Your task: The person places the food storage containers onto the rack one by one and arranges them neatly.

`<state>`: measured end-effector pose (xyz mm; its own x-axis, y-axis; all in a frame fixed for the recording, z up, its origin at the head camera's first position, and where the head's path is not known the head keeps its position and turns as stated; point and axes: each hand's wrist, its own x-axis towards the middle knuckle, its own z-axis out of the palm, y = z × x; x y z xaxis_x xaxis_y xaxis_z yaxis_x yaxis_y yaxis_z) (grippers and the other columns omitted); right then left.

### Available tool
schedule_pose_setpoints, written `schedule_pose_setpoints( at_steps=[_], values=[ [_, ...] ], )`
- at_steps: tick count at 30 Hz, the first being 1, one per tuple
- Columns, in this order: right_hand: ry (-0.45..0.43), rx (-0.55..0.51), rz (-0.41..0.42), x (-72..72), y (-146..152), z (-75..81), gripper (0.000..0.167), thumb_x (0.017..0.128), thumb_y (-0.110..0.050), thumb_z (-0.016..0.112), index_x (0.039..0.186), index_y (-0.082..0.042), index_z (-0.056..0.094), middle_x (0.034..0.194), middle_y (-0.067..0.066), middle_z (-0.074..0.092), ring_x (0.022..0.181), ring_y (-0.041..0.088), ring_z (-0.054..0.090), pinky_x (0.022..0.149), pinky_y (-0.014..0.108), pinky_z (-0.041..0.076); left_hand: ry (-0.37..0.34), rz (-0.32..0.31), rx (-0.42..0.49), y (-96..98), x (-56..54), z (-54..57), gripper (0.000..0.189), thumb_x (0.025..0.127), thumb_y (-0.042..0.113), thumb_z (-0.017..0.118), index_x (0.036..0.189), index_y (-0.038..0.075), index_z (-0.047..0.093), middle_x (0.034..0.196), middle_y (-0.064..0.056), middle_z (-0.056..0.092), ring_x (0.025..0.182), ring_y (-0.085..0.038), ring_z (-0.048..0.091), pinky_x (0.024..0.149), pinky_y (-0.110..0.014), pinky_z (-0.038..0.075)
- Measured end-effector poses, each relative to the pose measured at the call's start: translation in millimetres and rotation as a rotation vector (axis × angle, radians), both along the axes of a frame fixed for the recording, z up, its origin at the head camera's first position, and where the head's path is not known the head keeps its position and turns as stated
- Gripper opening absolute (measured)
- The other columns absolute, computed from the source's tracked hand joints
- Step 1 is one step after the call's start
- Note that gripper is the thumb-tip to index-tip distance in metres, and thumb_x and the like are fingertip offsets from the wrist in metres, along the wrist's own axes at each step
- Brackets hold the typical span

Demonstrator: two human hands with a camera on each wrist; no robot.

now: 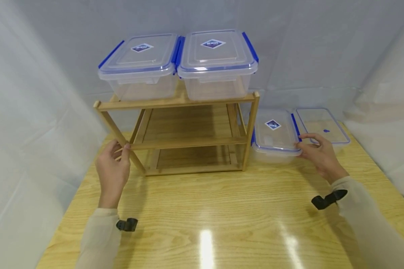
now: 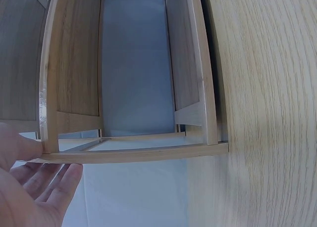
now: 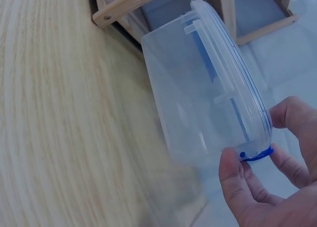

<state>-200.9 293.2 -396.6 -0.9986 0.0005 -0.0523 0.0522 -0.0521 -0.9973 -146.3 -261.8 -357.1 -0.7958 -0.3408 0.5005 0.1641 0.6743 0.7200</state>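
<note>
A three-tier wooden rack stands on the table. My left hand holds its left front post, at about the height of the middle shelf; in the left wrist view the thumb and fingers lie on either side of the post. To the right of the rack is a clear plastic container with a lid and blue side clips. My right hand pinches the near right corner of that container, thumb and fingers about its rim, as the right wrist view shows.
Two similar lidded containers, a left one and a right one, sit side by side on the rack's top. Beyond my right hand is another clear piece with a blue rim. Pale sheeting hangs behind the wooden table.
</note>
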Motion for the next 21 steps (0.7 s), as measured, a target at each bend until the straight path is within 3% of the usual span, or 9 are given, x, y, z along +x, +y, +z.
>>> schedule_pose_setpoints(
  at_steps=[6,12,14,17,19,21],
  values=[
    [0.01,-0.009,-0.015,6.8,9,12.4,0.03,0.095,-0.001,0.068,0.123,-0.007,0.057,0.088,-0.003,0.075,0.081,0.008,0.071,0.073,0.025,0.064,-0.001,0.002,-0.001,-0.1,-0.2,0.0,0.025,0.102,0.018,0.063,0.115,-0.002,0.07,0.112,-0.017,0.073,0.097,-0.034,0.073,0.084,-0.04,0.063],
    [0.083,-0.129,0.023,18.3,19,20.5,0.026,0.096,0.006,0.063,0.117,-0.009,0.065,0.09,0.003,0.076,0.082,0.012,0.072,0.071,0.025,0.064,-0.007,0.001,0.001,0.3,0.5,0.3,0.027,0.102,0.019,0.063,0.118,-0.002,0.069,0.113,-0.017,0.072,0.099,-0.035,0.072,0.085,-0.042,0.062],
    [0.093,-0.145,0.024,22.9,23,22.5,0.027,0.096,0.007,0.062,0.118,-0.009,0.066,0.107,0.0,0.072,0.083,0.011,0.072,0.071,0.024,0.063,-0.01,0.002,0.002,0.2,1.0,0.3,0.027,0.103,0.019,0.062,0.119,-0.002,0.069,0.113,-0.017,0.072,0.099,-0.035,0.072,0.085,-0.043,0.062],
    [0.09,-0.125,0.013,30.7,28,25.2,0.029,0.097,0.006,0.063,0.121,-0.009,0.066,0.141,0.003,0.05,0.087,0.009,0.07,0.073,0.022,0.062,-0.012,0.003,0.003,0.2,1.5,0.4,0.028,0.103,0.02,0.062,0.119,-0.002,0.069,0.114,-0.018,0.072,0.099,-0.035,0.072,0.086,-0.044,0.062],
    [0.097,-0.119,0.012,35.9,32,26.5,0.028,0.097,0.006,0.062,0.121,-0.009,0.066,0.146,0.002,0.036,0.089,0.009,0.069,0.074,0.021,0.062,-0.014,0.002,0.003,0.4,1.6,0.5,0.028,0.103,0.02,0.062,0.119,-0.002,0.069,0.114,-0.018,0.072,0.1,-0.035,0.072,0.086,-0.044,0.062],
    [0.105,-0.127,0.019,41.0,35,27.2,0.028,0.097,0.007,0.061,0.12,-0.008,0.067,0.144,0.004,0.04,0.089,0.009,0.068,0.074,0.022,0.062,-0.015,0.0,0.006,0.6,1.6,0.6,0.028,0.103,0.02,0.062,0.118,-0.002,0.069,0.114,-0.018,0.072,0.1,-0.035,0.072,0.086,-0.044,0.062]
  ],
)
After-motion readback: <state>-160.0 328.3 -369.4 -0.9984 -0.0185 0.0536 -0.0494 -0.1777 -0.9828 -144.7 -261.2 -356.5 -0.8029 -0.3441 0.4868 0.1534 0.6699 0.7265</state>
